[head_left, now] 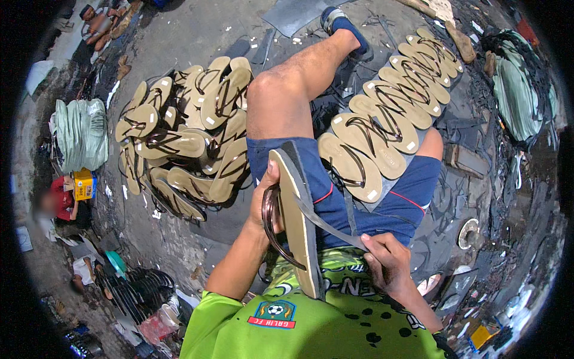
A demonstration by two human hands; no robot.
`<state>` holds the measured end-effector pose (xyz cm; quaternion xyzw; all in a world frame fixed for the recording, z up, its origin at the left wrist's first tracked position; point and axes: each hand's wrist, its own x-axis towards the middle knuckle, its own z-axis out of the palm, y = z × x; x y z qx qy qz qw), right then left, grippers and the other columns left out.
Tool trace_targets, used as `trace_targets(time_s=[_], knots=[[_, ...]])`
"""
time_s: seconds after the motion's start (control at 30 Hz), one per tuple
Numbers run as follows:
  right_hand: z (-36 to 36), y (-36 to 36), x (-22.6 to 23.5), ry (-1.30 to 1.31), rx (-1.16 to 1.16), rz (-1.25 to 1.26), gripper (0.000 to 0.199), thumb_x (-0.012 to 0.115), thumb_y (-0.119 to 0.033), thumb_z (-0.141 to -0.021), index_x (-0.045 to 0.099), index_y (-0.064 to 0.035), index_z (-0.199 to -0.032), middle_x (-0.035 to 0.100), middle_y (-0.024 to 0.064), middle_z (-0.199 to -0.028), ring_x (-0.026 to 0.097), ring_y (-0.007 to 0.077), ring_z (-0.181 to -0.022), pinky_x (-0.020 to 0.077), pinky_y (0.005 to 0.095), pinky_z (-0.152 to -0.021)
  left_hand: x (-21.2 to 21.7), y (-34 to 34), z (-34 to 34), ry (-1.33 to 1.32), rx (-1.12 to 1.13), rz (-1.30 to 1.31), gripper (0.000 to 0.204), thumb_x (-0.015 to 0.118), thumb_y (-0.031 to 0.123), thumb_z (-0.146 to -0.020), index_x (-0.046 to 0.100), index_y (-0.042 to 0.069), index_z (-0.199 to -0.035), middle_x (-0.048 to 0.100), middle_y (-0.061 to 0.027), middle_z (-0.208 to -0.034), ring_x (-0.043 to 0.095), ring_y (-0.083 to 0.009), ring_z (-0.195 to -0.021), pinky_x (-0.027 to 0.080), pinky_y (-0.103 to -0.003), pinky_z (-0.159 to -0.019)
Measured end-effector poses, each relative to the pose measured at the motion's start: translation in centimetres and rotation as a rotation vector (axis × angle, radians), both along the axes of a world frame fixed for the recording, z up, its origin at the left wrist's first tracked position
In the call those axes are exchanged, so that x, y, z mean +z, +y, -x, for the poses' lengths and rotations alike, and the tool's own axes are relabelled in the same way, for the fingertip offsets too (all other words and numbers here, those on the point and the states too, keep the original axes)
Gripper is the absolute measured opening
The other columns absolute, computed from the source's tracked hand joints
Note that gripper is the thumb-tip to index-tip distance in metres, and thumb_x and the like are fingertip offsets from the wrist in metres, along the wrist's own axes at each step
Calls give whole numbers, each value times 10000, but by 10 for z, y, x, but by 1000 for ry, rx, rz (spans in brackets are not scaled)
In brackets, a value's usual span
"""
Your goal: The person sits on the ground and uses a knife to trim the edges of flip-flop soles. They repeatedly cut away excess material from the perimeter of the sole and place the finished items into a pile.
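Note:
My left hand (pixel 263 200) is closed round a tan flip-flop (pixel 299 239), tilted up on its edge over my lap. Its shiny brown straps (pixel 272 224) curve out on the left side, by my fingers. A thin dark grey rubber strip (pixel 335 228) hangs off the sole's edge and stretches to the right. The strip's far end is pinched between thumb and fingers of my right hand (pixel 388 263). Beyond my right thigh, a row of overlapping tan flip-flops (pixel 391 161) lies on the ground.
A loose heap of flip-flops (pixel 185 143) covers the ground left of my bent knee. Scraps litter the floor, with pale green sacks (pixel 81 134) and a dark block (pixel 466 160) at the sides. A person in red (pixel 63 197) holds a yellow box (pixel 85 185); another person (pixel 95 27) sits far left.

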<state>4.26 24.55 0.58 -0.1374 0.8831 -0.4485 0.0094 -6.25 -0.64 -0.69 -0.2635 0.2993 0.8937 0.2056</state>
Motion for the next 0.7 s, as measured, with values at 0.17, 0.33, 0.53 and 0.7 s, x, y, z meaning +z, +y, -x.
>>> trace_targets(time_s=[0.17, 0.33, 0.53, 0.7], knots=[[27, -2, 0, 46, -62, -94, 560, 756, -21, -684, 636, -201, -1201, 581, 68, -814, 596, 253, -652, 490, 346, -580, -10, 6, 5, 7, -96, -113, 381, 575, 467, -912, 608, 124, -1074, 633, -62, -839, 673, -248, -707, 588, -378, -599], [83, -19, 23, -44, -38, -102, 542, 740, -64, -741, 614, -205, -1249, 571, 84, -786, 596, 268, -649, 483, 369, -585, 10, 9, 21, 136, -169, -24, 349, 646, 263, -905, 524, 22, -1127, 664, -113, -973, 691, -220, -851, 602, -350, -729], [132, -18, 49, -203, 134, -87, 375, 649, -140, -867, 615, -177, -1239, 555, 93, -740, 597, 297, -652, 475, 391, -573, 15, 13, 29, 149, -278, 27, 382, 658, 220, -897, 514, 4, -1177, 644, -88, -983, 660, -165, -852, 556, -315, -754], [152, -19, 48, -209, 207, -60, 338, 649, -168, -868, 628, -158, -1205, 516, 96, -704, 571, 308, -632, 451, 409, -542, 19, 12, 36, 161, -300, 28, 381, 651, 194, -894, 522, -11, -1189, 651, -112, -1015, 662, -184, -881, 557, -332, -778]])
